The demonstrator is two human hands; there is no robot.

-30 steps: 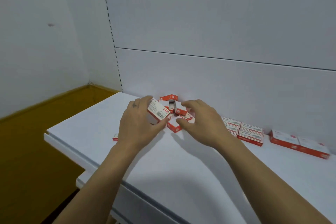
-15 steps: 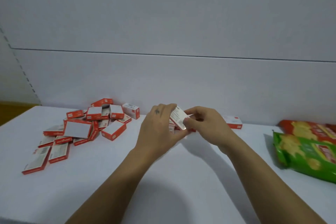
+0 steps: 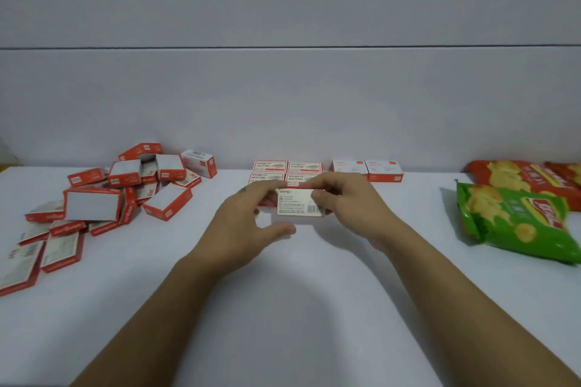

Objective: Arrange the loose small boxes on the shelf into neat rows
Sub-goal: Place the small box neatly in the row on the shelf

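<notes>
A small box [image 3: 298, 203], long axis left to right, is pinched at its right end by the right hand [image 3: 349, 204], just in front of the neat rows [image 3: 286, 171] — the left hand [image 3: 248, 223], thumb spread, meets its left end, grip unclear.

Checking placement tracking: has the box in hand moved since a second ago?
Yes. The held box went right, from over the loose pile to just in front of the neat rows.

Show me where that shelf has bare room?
Free: the shelf front beside the forearms, and the gap between the white boxes and snack bags. Crowded: the box pile at left, and the neat rows, where the right hand holds a box.
</notes>
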